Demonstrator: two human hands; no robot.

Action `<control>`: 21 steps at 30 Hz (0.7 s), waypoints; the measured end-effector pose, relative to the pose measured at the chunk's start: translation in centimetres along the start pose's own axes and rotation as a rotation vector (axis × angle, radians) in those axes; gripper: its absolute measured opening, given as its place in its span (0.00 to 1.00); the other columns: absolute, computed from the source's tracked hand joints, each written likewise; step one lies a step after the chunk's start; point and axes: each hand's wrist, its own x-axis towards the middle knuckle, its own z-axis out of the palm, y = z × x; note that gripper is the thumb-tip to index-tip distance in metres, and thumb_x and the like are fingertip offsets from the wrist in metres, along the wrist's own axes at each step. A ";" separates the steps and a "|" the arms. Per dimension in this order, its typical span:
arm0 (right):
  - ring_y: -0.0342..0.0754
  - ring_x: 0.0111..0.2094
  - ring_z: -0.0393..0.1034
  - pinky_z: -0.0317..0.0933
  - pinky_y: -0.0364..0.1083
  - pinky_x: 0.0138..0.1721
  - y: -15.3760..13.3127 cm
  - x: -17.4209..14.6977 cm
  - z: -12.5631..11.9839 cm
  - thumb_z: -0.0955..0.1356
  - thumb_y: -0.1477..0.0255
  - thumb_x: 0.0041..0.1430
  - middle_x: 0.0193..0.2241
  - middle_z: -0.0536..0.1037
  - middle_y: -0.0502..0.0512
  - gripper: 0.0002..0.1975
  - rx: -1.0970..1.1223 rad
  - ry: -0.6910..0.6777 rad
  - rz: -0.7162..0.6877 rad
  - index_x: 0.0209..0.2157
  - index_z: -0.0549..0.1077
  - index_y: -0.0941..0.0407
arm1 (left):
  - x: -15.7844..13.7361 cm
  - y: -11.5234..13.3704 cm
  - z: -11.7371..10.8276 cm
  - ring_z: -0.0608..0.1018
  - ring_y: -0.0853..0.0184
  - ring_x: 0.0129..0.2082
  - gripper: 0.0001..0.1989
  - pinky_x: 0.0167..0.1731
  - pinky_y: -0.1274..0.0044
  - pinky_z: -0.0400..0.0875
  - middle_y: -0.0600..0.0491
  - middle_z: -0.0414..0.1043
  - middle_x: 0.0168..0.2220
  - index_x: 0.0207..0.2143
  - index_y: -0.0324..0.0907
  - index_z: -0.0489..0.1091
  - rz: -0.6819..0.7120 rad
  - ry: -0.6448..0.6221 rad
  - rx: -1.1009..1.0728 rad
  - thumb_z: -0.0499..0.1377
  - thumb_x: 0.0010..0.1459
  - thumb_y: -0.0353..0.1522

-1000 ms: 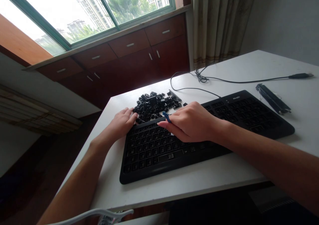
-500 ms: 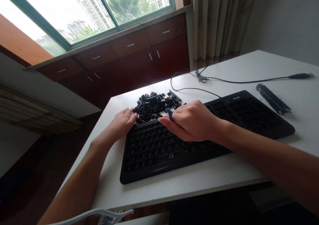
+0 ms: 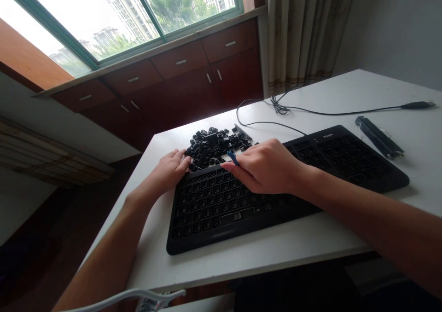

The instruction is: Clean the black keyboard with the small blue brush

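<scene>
Pinching a small blue tool [image 3: 233, 157] in our right hand [image 3: 267, 168] above the black keyboard [image 3: 276, 187] on the tabletop [image 3: 311, 247], we steady its far left corner with our flat, empty left hand [image 3: 169, 170] beside the loose keycaps [image 3: 216, 145].

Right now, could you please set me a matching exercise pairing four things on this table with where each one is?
Things:
1. left hand
2. right hand
3. pile of keycaps
4. plug

Places:
A. at the table's far right, on the end of the cable
B. on the keyboard's far left corner
C. behind the keyboard's left part
D. over the keyboard's middle, holding a small blue tool

Pairs: 1-B, 2-D, 3-C, 4-A
</scene>
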 end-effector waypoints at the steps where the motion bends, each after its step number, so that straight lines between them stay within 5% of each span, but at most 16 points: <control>1: 0.40 0.19 0.61 0.39 0.44 0.24 0.0 0.0 0.0 0.54 0.59 0.72 0.18 0.72 0.48 0.29 -0.010 -0.003 0.003 0.24 0.71 0.58 | 0.0 -0.1 0.1 0.56 0.51 0.69 0.39 0.65 0.62 0.52 0.37 0.60 0.66 0.65 0.30 0.57 0.000 0.005 0.003 0.37 0.64 0.49; 21: 0.39 0.17 0.54 0.40 0.44 0.23 0.0 0.1 -0.2 0.56 0.60 0.71 0.15 0.67 0.46 0.27 0.026 0.034 0.014 0.20 0.68 0.57 | -0.1 0.3 -0.1 0.58 0.52 0.69 0.37 0.65 0.63 0.54 0.36 0.61 0.65 0.65 0.29 0.57 -0.006 0.025 0.032 0.38 0.65 0.46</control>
